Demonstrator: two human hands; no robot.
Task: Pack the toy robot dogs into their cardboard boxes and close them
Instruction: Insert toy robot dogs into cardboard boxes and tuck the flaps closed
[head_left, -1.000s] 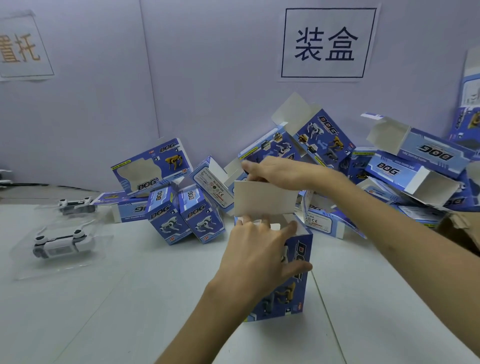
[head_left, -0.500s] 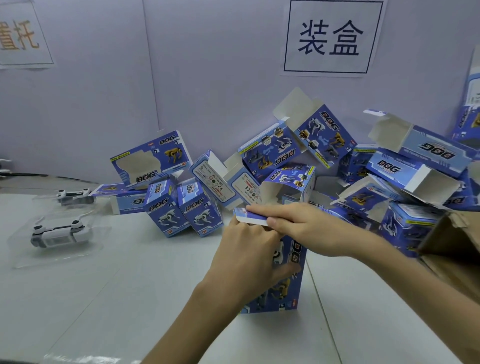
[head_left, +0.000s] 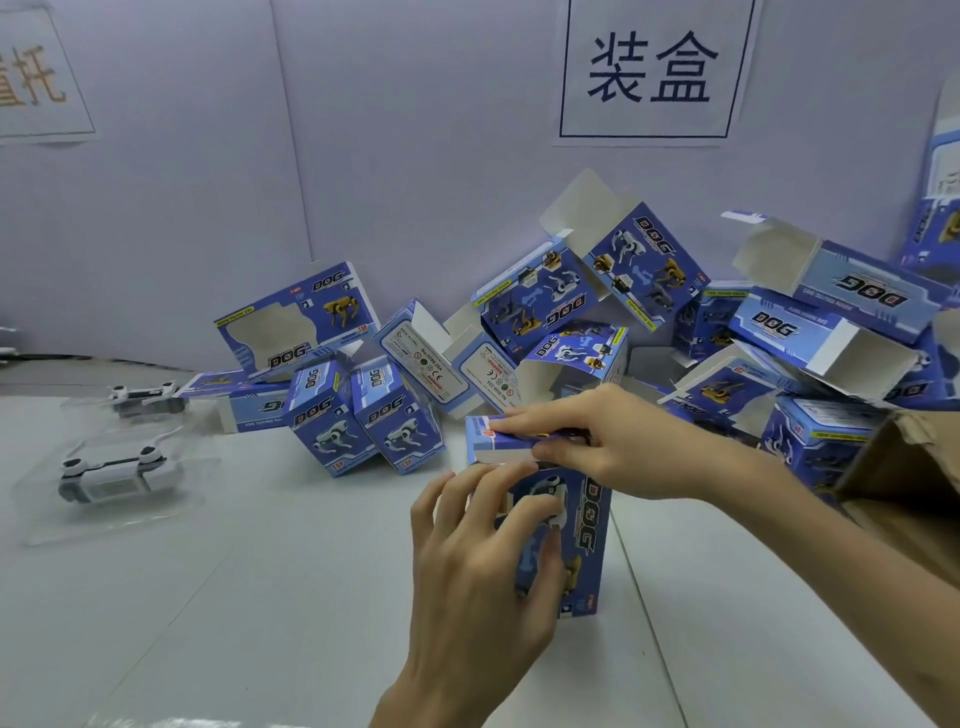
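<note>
At the left edge of the white surface (head_left: 249, 597) two toy robot dogs lie in clear plastic trays, the nearer dog (head_left: 111, 470) in front and the farther dog (head_left: 145, 397) behind it towards the rear edge. Just right of them, along the rear edge against the wall, begins a loose pile of blue boxes (head_left: 613, 291), many of them tipped over with flaps hanging open. A windowed box (head_left: 298, 317) leans at the pile's left end, with two closed boxes (head_left: 363, 421) tilted side by side in front of it. Near the middle of the surface, in front of the pile, stands the upright box (head_left: 587, 535) being packed, its printed front facing the camera. The left hand (head_left: 483, 561) clasps it, its fingers (head_left: 457, 499) spread and lightly bent against the box's left side and its thumb pressed on the printed front. Above it, the right hand (head_left: 608, 436) reaches in from the right and pinches the top flap (head_left: 498, 441), with straight fingers laid over the top and the thumb below on the tuck edge. The flap is folded over the opening, but its white tuck edge is not yet pushed in. At the right edge sits a brown carton (head_left: 904, 483), torn along its rim. On the wall hang a sign (head_left: 649, 67) with dark characters and, far left, a second sign (head_left: 31, 78) cut off by the frame.
</note>
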